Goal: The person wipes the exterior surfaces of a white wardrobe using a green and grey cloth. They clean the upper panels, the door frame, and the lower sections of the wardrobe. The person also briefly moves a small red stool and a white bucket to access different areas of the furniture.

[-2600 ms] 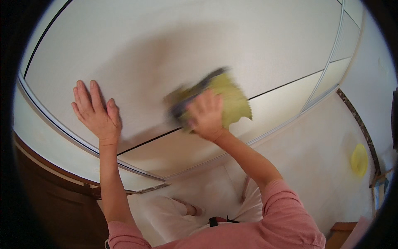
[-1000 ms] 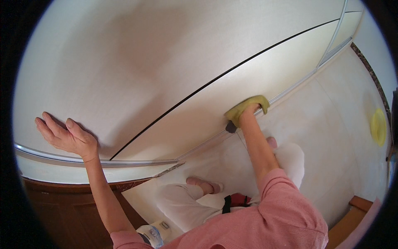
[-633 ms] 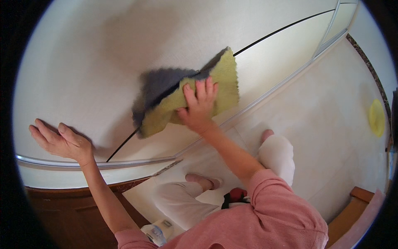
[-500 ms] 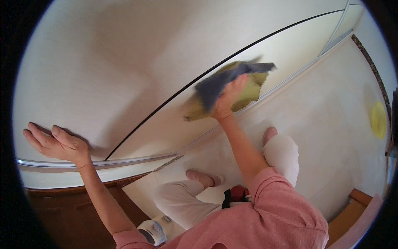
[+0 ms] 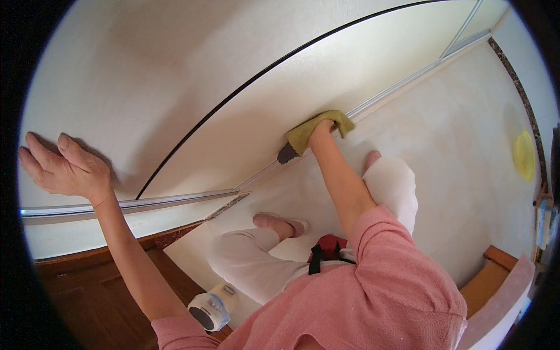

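- Far left of the frame: my left hand (image 5: 69, 169) rests against the large pale panel (image 5: 192, 64), fingers slightly parted, thumb raised apart from them; nothing held.
- Just below that hand: a silvery metal rail (image 5: 125, 205), running from the left edge toward the centre.
- Lower left: brown wooden door (image 5: 96, 291), partly behind my left forearm.
- Lower left of centre: white container with a dark round end (image 5: 211, 310), beside my pink sleeve.
- From left of centre up to the top right: thin black strip (image 5: 221, 105), curving across the panel.
- Centre: yellow-green cloth (image 5: 303, 134), dark grey at its lower left corner, lying against the panel's bottom edge, near the floor (image 5: 449, 169).
- Same spot: my right hand (image 5: 321, 129) is tucked into the cloth, which covers the fingers; cannot tell whether they grip it or lie flat.
- Lower right: brown wooden piece (image 5: 487, 283), next to a pale pink surface.
- Right: yellow round object (image 5: 524, 156), near the dark skirting.
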A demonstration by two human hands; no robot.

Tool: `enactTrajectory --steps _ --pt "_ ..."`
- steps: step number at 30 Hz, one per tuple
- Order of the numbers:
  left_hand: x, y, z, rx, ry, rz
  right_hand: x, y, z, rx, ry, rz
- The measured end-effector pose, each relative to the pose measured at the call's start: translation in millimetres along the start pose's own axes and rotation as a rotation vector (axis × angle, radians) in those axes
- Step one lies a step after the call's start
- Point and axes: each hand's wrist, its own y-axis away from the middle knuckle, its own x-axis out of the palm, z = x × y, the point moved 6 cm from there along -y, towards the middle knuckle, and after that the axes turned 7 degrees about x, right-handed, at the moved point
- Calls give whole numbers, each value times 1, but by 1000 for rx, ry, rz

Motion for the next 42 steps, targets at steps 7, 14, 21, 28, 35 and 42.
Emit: enactTrajectory --steps 7,14,21,28,35,42 --pt "-1 2 12 68 -14 29 25 -33 32 -1 -9 -65" --pt "-1 -2 12 71 -39 58 -35 26 -78 238 104 8" --pt "-3 12 9 25 -32 -72 13 148 -15 374 16 370" --pt "-1 1 0 4 0 -103 72 174 15 -1009 1086 427" --pt "-5 3 1 65 -12 -67 27 212 -20 -2492 1222 1602" --pt "0 7 8 95 -48 -71 45 118 46 -1443 1954 1741"
